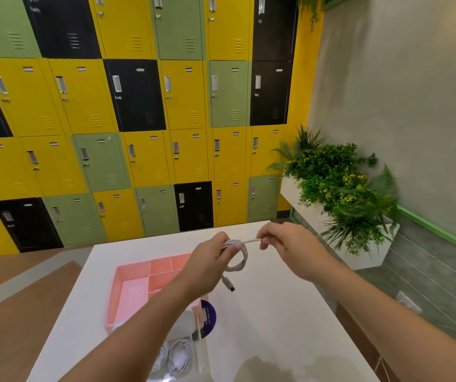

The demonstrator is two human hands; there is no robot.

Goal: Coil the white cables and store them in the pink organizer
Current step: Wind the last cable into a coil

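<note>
Cable was where?
— Off the table, just right of the organizer. The left hand gripped 1 small coil and the right hand pinched the loose tail.
— Best finish?
— Wrapping that tail snugly round the loops looked wisest, with a firm left grip and the plug hanging free.

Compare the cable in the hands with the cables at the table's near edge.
The held cable is looped in the left hand, its end pinched by the right hand; the near cables lie untouched on the table. The held cable dangles a plug; theirs are unclear. All are white and coiled.
</note>
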